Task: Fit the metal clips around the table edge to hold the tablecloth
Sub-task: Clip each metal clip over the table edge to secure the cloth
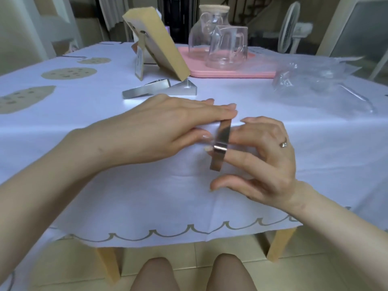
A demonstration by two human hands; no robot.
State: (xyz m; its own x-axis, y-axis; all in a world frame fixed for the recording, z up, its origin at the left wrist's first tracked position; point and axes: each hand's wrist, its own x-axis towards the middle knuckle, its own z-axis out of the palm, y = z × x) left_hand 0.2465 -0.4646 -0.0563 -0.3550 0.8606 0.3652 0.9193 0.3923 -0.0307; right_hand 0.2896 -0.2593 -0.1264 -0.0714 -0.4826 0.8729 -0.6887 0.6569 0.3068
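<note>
While the left hand point(168, 124) lies flat on the tablecloth point(147, 196) at the near table edge, fingers straight and pressed together and thumb reaching down over the drop, the right hand point(266, 156) holds the metal clip point(221, 143) just beside those fingertips. Two right fingers close on the clip from the right, one above and one below its bright bend, and a fingertip shows past its far side. The right thumb hangs lower, apart from the metal, and a ring sits on one finger. The clip stands nearly upright against the cloth, its top end level with the table edge and touching the left fingertips, its lower end in front of the overhang. Whether it already grips the edge cannot be told.

Just beyond the left hand, two spare clips point(144, 90) lie on the tabletop, touching each other. Behind them a wooden stand point(165, 45) leans back with a paper tag at its side. To its right a pink tray point(231, 72) carries a glass jug point(210, 28) and, in front of it, a glass cup point(227, 47). A crumpled clear plastic bag point(315, 80) rests on the right of the table. A white fan point(288, 28) stands behind. The cloth's scalloped hem hangs in front of pale wooden table legs point(280, 244), and the person's knees point(155, 274) show below.
</note>
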